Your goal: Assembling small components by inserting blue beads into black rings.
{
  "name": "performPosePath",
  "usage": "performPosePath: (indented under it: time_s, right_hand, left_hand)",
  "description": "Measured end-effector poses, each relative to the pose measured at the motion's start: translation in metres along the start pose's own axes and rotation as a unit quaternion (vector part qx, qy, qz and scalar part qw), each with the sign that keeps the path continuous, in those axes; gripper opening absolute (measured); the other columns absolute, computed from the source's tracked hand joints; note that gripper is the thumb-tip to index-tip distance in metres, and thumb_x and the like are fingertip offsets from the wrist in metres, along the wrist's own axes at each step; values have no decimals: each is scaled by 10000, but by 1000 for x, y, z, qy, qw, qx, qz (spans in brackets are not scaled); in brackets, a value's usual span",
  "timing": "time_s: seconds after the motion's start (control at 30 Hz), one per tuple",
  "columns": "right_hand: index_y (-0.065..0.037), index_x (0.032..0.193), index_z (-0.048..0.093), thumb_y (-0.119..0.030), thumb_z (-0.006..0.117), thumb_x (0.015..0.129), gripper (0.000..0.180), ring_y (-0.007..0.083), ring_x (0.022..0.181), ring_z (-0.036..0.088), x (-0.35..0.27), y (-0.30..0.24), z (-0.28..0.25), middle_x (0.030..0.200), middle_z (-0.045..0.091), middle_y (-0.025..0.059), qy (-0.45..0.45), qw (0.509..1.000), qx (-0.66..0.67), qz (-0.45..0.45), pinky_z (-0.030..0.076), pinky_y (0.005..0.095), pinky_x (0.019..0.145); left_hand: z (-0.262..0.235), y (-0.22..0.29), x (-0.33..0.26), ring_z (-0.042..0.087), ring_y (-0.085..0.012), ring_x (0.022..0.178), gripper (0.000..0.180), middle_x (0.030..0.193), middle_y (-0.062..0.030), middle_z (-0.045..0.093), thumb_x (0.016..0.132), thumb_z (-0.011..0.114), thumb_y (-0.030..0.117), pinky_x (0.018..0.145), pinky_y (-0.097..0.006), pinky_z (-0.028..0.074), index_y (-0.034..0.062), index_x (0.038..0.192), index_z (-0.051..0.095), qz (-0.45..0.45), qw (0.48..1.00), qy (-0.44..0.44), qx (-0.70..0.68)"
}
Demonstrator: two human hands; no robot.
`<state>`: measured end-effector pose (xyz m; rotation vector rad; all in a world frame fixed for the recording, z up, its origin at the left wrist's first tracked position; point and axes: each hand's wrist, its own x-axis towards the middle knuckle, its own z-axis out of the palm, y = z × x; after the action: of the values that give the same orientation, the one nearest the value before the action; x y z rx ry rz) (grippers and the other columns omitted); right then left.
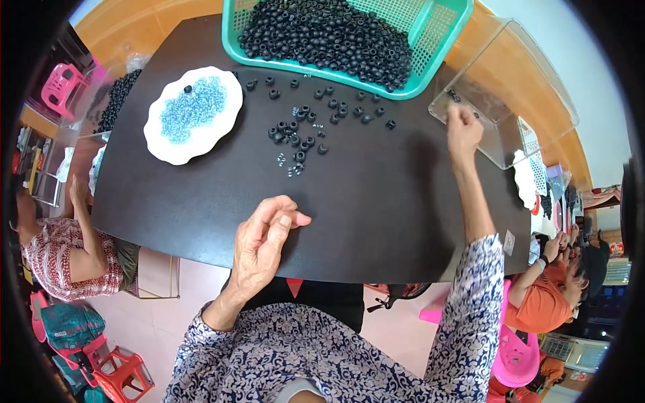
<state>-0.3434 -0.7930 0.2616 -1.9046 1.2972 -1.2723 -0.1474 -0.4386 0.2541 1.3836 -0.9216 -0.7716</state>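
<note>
My right hand (464, 134) reaches over the near edge of a clear plastic bin (500, 124). Motion blurs its fingers, so I cannot tell whether they grip anything. Small black pieces (454, 96) show just beyond its fingertips. Near the table's front edge, my left hand (261, 238) is held with curled fingers and the thumb against them; nothing shows in it. Several loose round black pieces with holes (301, 156) are scattered mid-table, with small clear rings (281, 160) among them. A scalloped white plate (156, 138) at left holds a heap of pale blue clear rings (195, 111).
A green perforated basket (232, 50) full of black pieces stands at the far side of the dark table (376, 221). One person in a patterned top (67, 258) sits at left; another in orange (547, 302) is at right. A red stool (124, 376) stands lower left.
</note>
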Motion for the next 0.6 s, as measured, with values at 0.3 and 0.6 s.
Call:
performPosePath:
  time_s: [0.3,0.6]
  right_hand:
    - [-28,988,699,-153,660,841,197,139,599,532,-44,-65,58,732,620,69,-211,946,-104,-225,453,287,595]
    - [-43,970,692,-107,693,762,217,258,832,625,-58,-82,74,833,659,97,-232,890,-190,-345,490,363,788]
  left_hand:
    - [1,-5,1,620,-106,880,197,920,-96,694,982,497,95,755,-232,482,-21,1132,551,9,1000,-11,-18]
    - [1,-2,-4,631,-143,889,214,905,-92,666,995,474,132,833,-279,495,-37,1089,565,-28,998,-7,-51]
